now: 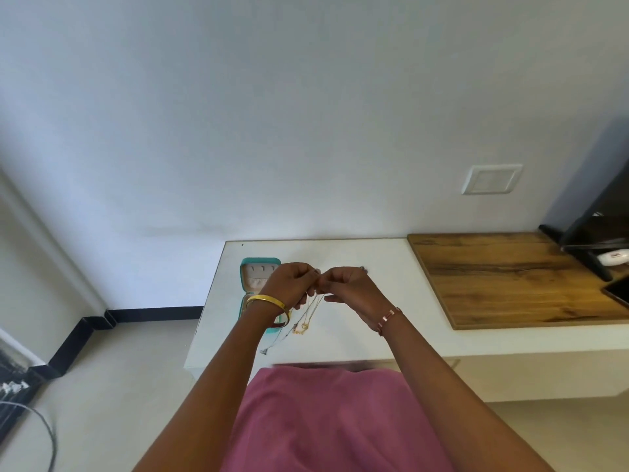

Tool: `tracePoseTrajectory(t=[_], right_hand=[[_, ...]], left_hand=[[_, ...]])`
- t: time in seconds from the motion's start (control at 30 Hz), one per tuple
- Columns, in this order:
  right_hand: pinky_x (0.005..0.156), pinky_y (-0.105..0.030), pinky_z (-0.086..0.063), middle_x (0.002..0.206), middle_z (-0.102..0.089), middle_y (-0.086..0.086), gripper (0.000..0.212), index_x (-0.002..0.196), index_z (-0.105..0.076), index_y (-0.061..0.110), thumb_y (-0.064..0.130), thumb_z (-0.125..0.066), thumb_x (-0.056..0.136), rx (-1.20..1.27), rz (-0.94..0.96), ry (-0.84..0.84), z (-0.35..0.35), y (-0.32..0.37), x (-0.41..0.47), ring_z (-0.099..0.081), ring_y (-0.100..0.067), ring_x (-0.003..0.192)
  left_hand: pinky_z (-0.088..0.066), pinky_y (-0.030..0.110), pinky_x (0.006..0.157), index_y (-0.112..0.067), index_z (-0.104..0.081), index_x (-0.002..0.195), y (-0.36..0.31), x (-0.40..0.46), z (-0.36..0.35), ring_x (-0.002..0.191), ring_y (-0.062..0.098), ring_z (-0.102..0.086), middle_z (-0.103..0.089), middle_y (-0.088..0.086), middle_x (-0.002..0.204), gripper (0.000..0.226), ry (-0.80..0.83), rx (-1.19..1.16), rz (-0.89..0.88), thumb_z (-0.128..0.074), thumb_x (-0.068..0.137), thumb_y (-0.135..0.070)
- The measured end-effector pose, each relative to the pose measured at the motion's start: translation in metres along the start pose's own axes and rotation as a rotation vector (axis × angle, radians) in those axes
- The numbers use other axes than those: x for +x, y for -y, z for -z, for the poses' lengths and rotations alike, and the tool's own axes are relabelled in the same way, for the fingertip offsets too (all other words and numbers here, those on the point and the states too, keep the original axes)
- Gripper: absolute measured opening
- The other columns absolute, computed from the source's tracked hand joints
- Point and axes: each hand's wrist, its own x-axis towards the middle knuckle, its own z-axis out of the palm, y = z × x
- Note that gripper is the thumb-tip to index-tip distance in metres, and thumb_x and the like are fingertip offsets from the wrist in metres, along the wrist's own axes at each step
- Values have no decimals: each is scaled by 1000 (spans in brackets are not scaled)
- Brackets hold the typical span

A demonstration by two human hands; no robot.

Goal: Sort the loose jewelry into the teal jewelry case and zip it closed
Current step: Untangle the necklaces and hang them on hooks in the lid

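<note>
2 hands (318, 284), 1 teal case (260, 264), several chains (308, 316)

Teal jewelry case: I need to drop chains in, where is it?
The teal jewelry case lies open on the white counter's left end, partly behind the left hand.

wall (272, 114): plain white, switch plate (492, 179) | floor (112, 369): pale, black skirting (153, 314) | white counter (374, 335), wooden board (510, 277)
</note>
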Motion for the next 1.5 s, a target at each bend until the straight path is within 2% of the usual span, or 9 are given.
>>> tracePoseTrajectory(t=[0.13,0.37,0.53,0.67,0.9,1.0,1.13,1.4,1.5], right_hand=[[87,-36,-50,77,-66,-10,22,71,-64,12,4,-54,88,102,6,-7,-4,12,-9,-64,-21,77],[64,-33,-51,58,-53,-10,30,62,-55,4,0,-39,87,425,38,20,4,35,-25,-54,-21,52],[62,-30,-48,60,-62,-9,27,63,-52,7,8,-39,87,635,7,45,13,42,-33,-55,-20,53],[55,-24,-50,80,-70,-11,22,70,-61,7,12,-46,86,679,75,87,13,44,-39,-61,-18,59],[85,-34,-55,109,-66,-20,25,101,-66,3,2,-54,80,844,214,144,6,48,-43,-65,-32,100],[97,-38,-48,126,-57,-22,47,122,-54,1,10,-64,77,870,243,161,7,47,-42,-56,-35,115],[102,-40,-43,135,-50,-18,88,133,-46,7,33,-84,57,841,254,166,9,49,-44,-50,-32,124],[107,-35,-37,138,-48,-4,94,126,-50,24,60,-81,45,587,261,135,3,63,-51,-45,-19,129],[109,-34,-33,138,-46,1,93,123,-49,33,70,-76,42,464,273,94,2,67,-51,-42,-15,130]], left_hand=[[-41,19,50,-12,-62,78,0,-4,8,48,13,-46,-54,0,58,23,-94,42,-25,-46,93,-21],[-43,12,48,-17,-61,72,9,-17,13,41,6,-47,-53,2,58,28,-159,-3,-27,-46,93,-26],[-46,21,54,-19,-62,79,8,-26,12,52,15,-44,-49,2,57,22,-194,-336,-9,-46,93,-15],[-47,22,54,-17,-62,83,3,-30,8,53,15,-47,-53,-6,48,22,-152,-556,-4,-46,91,-3],[-45,25,55,-18,-56,85,-6,-31,-5,53,16,-47,-55,-3,51,23,-163,-723,-39,-44,90,2],[-44,26,53,-16,-53,83,-3,-31,-10,50,15,-48,-56,-1,54,26,-171,-838,-31,-42,89,6],[-46,24,53,-17,-60,82,4,-33,-15,52,15,-48,-55,-4,53,31,-163,-654,-77,-42,89,8],[-42,5,53,-19,-65,93,-6,-40,-27,55,7,-49,-55,-5,66,21,-205,-183,-213,-44,94,-14],[-42,6,54,-21,-65,79,-8,-42,-29,55,6,-51,-56,-6,68,24,-177,-114,-259,-46,93,-15]])
